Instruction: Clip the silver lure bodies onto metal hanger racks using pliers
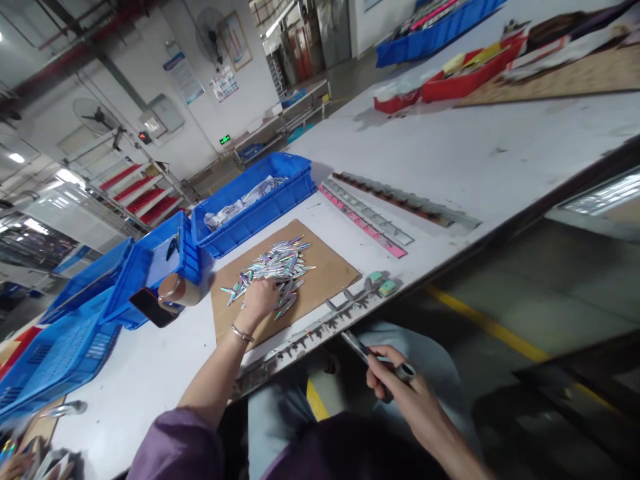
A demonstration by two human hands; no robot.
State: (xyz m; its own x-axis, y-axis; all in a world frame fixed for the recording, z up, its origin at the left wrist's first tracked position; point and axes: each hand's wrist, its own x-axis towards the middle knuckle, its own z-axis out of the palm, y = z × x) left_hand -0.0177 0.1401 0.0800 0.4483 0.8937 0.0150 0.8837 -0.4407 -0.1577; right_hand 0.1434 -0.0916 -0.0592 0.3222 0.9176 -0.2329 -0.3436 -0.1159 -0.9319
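I'm likely picking: left hand (260, 300) among silvery slivers (284, 262), grip hidden; right hand (399, 389) clasping metal-tipped tool (357, 345); fine pinch needed next.

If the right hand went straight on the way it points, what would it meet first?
Probably the toothed strip at the edge of the table, met by the tool in the right hand; whether the tip is level or lower is unclear.

Slim silvery pieces (286, 260), iridescent, heaped loosely on cardboard (333, 268); metal-tipped tool (357, 345) slanting in right hand (395, 381).
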